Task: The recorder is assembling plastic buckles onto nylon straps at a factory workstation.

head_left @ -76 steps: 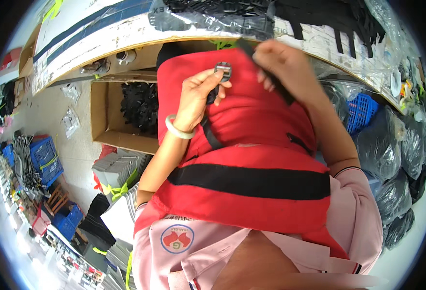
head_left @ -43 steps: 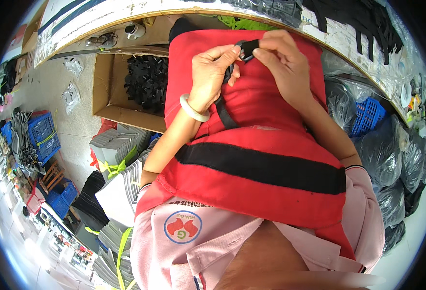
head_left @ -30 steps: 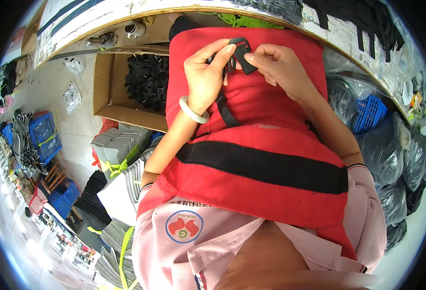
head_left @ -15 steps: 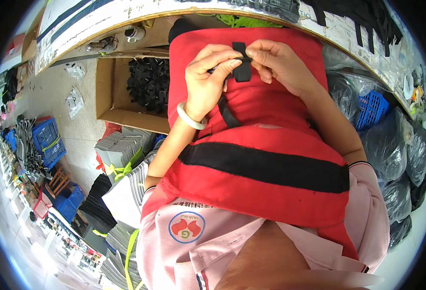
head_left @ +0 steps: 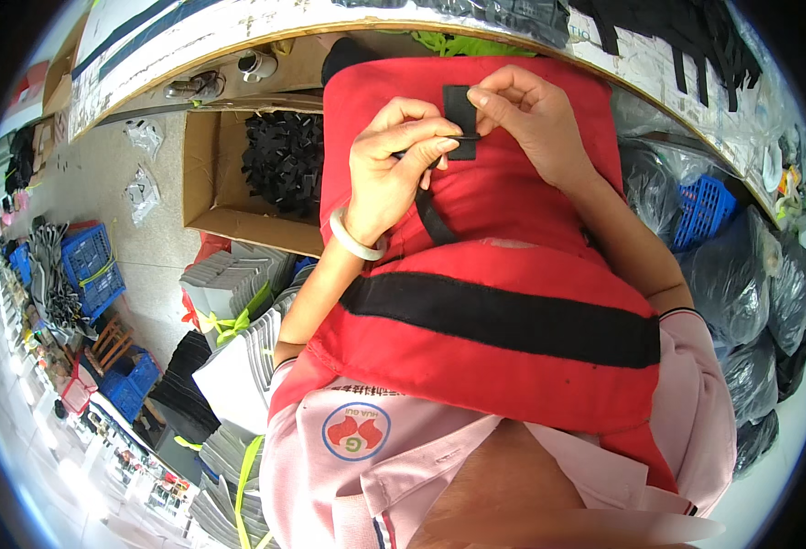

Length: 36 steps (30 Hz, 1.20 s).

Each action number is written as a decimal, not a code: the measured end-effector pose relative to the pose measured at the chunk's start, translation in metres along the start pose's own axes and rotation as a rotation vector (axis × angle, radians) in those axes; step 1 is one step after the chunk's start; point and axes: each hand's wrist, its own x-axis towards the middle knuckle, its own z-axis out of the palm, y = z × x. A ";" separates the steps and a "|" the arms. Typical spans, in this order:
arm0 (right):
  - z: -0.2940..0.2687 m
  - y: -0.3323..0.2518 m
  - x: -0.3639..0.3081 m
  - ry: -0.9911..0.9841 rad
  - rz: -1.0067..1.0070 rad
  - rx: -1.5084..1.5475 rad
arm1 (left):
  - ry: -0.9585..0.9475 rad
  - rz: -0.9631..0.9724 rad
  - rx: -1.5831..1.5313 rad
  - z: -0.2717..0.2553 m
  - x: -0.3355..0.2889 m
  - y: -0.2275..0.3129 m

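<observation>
Above my red apron (head_left: 513,265), both hands meet at a short, flat black strip (head_left: 459,108) that looks like fabric. My right hand (head_left: 538,123) pinches its right edge between thumb and fingers. My left hand (head_left: 394,169), with a pale bangle (head_left: 355,240) at the wrist, is closed in a pinch on a thin dark bar (head_left: 465,137). That bar crosses the lower part of the strip; its exact kind is too small to tell, and part of it is hidden in my left fingers.
Left of my lap stands an open cardboard box (head_left: 210,197) holding many small black pieces (head_left: 279,165). Below it are stacked grey sheets (head_left: 229,279). A worktable (head_left: 160,64) curves across the far side, with black strips (head_left: 709,46) on it. Dark plastic bags (head_left: 728,274) and a blue basket (head_left: 703,210) lie right.
The black strip now shows a broader, longer face above the thin dark bar. My right hand has shifted slightly up and right; my left hand is nearly where it was.
</observation>
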 end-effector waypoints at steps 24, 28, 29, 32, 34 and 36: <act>0.049 0.009 0.008 -0.520 0.218 -0.213 | -0.096 -0.342 0.121 -0.034 -0.035 0.031; 0.032 0.000 0.007 -0.498 0.290 -0.229 | -0.223 -0.272 0.016 -0.020 -0.018 0.009; 0.030 0.002 0.005 -0.449 0.281 -0.185 | -0.237 -0.316 -0.100 -0.020 -0.015 0.007; 0.018 0.004 0.010 -0.334 0.258 -0.178 | -0.228 -0.372 -0.185 -0.028 -0.009 0.007; 0.011 0.004 0.014 -0.236 0.257 -0.110 | -0.171 -0.478 -0.287 -0.037 -0.008 -0.001; 0.001 0.006 0.017 -0.235 0.330 0.116 | 0.002 -0.472 -0.377 -0.029 -0.005 -0.006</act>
